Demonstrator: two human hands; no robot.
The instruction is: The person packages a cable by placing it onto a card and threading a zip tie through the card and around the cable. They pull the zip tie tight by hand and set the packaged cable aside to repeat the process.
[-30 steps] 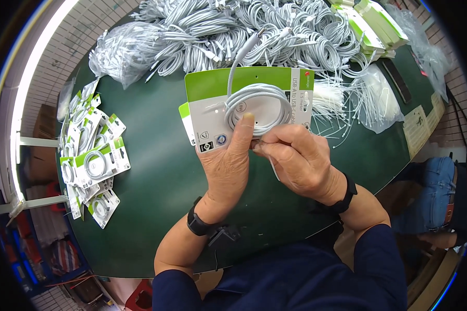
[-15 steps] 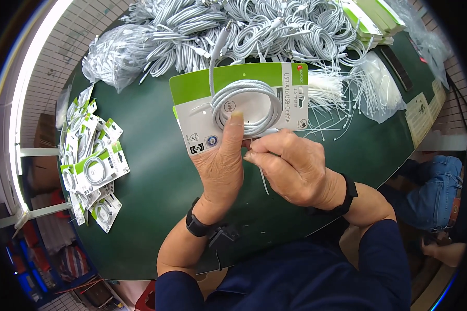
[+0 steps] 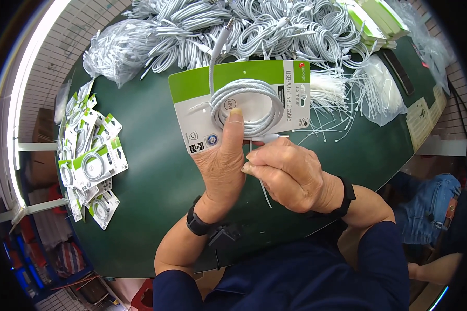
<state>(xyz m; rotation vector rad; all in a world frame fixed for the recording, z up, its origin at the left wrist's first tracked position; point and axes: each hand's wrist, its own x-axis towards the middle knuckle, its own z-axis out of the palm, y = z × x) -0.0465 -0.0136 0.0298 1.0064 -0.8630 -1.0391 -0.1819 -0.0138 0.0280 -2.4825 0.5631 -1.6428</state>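
Note:
My left hand (image 3: 218, 166) grips a green-and-white packaging card (image 3: 194, 93) over the dark green table, with its thumb pressed inside a coiled grey-white cable (image 3: 250, 85) on the card's front. One plug end (image 3: 223, 39) stands up past the card's top edge. The other cable end (image 3: 269, 138) lies along the lower edge, just above my right hand (image 3: 290, 173). Below that edge, my right fingers are pinched on a thin white cable tie (image 3: 265, 193), whose tail hangs down. The back of the card is hidden.
Many cables (image 3: 249, 31) are heaped at the back, with a plastic bag of cables (image 3: 122, 52) at left. Carded cables (image 3: 96, 166) pile up at the left edge. Loose cable ties (image 3: 327, 88), a bag (image 3: 381, 93) and green boxes (image 3: 368, 23) lie right. Another person's jeans (image 3: 430, 205) show beyond.
My right hand has moved slightly down, away from the card's lower edge, with the tie. More of the cable end there now shows. My left hand holds the card nearly still.

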